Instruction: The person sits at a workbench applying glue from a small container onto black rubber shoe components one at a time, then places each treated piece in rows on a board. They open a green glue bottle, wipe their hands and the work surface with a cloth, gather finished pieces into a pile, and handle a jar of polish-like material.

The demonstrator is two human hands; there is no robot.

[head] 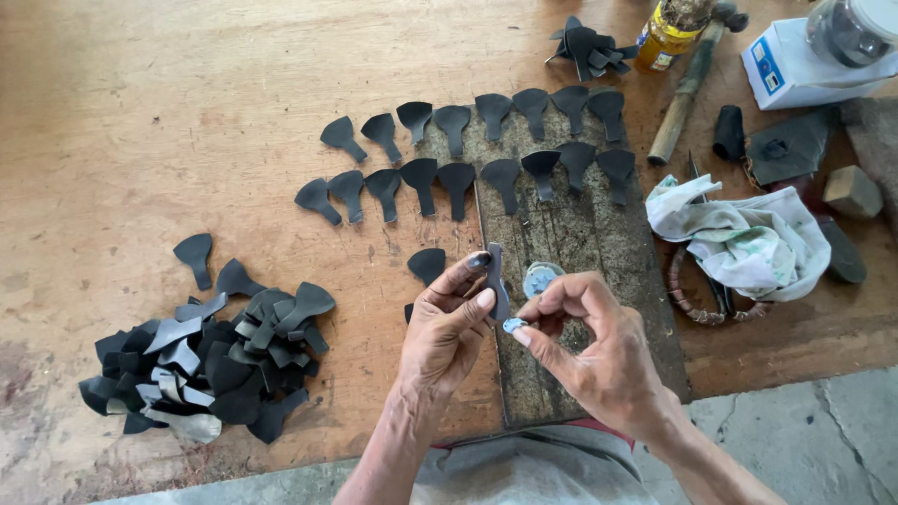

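Observation:
My left hand pinches one black spade-shaped piece upright between thumb and fingers, over the near end of a dark worn mat. My right hand is right beside it, its fingertips smeared with a pale grey-blue paste and almost touching the piece. A small round tin of that paste lies on the mat just behind my fingers. Two rows of the same black pieces are laid out beyond, heads up. One loose piece lies left of my hands.
A heap of black pieces lies at the near left of the wooden table. At the right are a crumpled pale cloth, a woven ring, a wooden-handled tool, a yellow bottle, a white box and a small pile of pieces.

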